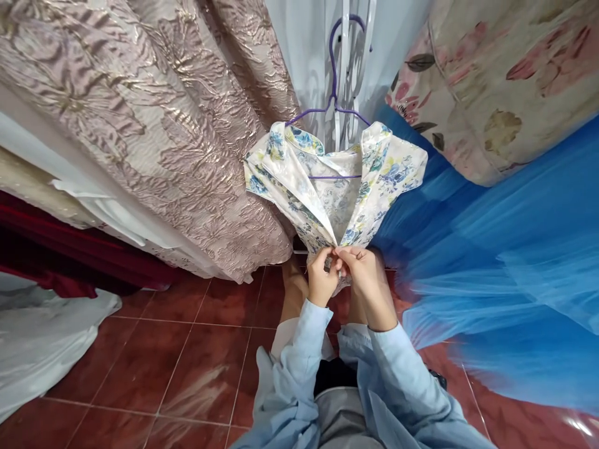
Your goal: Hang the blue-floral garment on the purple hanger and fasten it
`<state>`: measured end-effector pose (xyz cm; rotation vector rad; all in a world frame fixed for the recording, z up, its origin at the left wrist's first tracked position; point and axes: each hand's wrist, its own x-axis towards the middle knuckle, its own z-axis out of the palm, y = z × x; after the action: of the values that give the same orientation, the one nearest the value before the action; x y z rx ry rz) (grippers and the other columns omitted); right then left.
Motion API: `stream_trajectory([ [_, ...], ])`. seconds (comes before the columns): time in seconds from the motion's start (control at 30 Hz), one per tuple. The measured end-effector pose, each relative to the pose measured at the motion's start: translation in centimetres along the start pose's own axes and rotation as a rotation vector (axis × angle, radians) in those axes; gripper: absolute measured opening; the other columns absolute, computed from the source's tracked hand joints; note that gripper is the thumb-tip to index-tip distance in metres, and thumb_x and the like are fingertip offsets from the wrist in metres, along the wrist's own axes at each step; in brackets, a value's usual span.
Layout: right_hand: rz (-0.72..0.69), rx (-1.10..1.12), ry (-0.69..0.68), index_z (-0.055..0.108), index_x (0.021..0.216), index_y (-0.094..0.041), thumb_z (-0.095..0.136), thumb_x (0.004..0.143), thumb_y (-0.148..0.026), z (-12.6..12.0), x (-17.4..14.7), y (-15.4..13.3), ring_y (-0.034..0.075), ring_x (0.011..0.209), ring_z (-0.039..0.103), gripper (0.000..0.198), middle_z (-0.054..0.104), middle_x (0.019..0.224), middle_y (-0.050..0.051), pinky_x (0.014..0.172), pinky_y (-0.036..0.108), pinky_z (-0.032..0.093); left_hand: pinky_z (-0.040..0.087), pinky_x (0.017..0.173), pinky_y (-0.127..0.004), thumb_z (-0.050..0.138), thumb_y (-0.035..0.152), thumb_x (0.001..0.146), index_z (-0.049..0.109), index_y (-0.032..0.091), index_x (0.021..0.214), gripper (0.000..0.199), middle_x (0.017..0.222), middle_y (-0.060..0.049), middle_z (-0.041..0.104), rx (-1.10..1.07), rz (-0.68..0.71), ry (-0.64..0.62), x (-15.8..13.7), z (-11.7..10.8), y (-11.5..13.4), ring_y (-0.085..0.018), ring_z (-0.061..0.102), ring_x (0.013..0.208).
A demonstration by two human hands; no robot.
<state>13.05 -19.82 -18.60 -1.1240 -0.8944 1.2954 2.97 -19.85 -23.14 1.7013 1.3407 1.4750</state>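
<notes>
A short-sleeved white blouse point(388, 165) with a blue and yellow flower print hangs on a purple hanger point(333, 68). Its collar lies open in a deep V, and the hanger's bar shows across the neck. At the bottom of that V, my left hand point(322, 274) pinches one front edge between thumb and fingers. My right hand point(362, 268) is closed on the other front edge, its fingertips meeting those of the left. Whatever small fastening may lie between the fingertips is hidden. Below the hands, most of the blouse is covered by my wrists.
Pink brocade cloth point(187, 125) with a metallic sheen hangs at left. Blue tulle point(491, 274) and a floral fabric point(505, 87) hang at right. Dark red cloth point(70, 249) and white cloth point(47, 343) lie further left. The floor is red tile point(196, 362).
</notes>
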Motion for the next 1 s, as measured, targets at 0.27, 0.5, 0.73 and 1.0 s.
stream_trajectory([
  [0.27,-0.363,-0.091,0.014,0.064,0.064,-0.018,0.074,0.081,-0.037,3.8,9.4,-11.0,0.007,0.039,0.041,0.027,0.058,0.052,-0.002,0.039,0.022,0.031,0.052,0.085,-0.031,0.056,0.022,0.093,0.065,0.018,0.095,0.010,0.091,-0.009,0.071,-0.085,-0.033,-0.096,-0.8,1.4,-0.6,-0.021,0.068,0.089],
  [0.5,-0.502,-0.178,-0.018,0.064,0.071,-0.020,0.068,0.090,-0.047,5.3,13.4,-14.4,0.010,0.047,0.050,0.034,0.060,0.058,0.001,0.043,0.023,0.038,0.052,0.085,-0.030,0.060,0.021,0.092,0.066,0.018,0.092,0.007,0.089,-0.006,0.071,-0.106,-0.075,-0.163,-1.6,1.8,-0.6,-0.019,0.068,0.087],
  [0.73,-0.465,-0.199,-0.055,0.066,0.087,-0.021,0.061,0.094,-0.052,3.9,11.6,-12.8,0.013,0.054,0.057,0.032,0.061,0.062,0.001,0.049,0.026,0.044,0.051,0.079,-0.031,0.060,0.040,0.098,0.069,0.019,0.114,0.028,0.098,-0.009,0.066,0.040,0.301,0.148,9.1,-4.8,4.6,-0.017,0.061,0.083],
  [1.0,-0.557,-0.205,-0.051,0.060,0.081,-0.021,0.060,0.094,-0.052,5.0,12.6,-11.7,0.013,0.055,0.055,0.034,0.055,0.059,-0.001,0.053,0.025,0.043,0.051,0.090,-0.037,0.049,0.054,0.100,0.066,0.024,0.093,0.036,0.090,-0.008,0.063,0.227,0.716,-0.159,23.7,-6.2,8.6,-0.023,0.065,0.097],
])
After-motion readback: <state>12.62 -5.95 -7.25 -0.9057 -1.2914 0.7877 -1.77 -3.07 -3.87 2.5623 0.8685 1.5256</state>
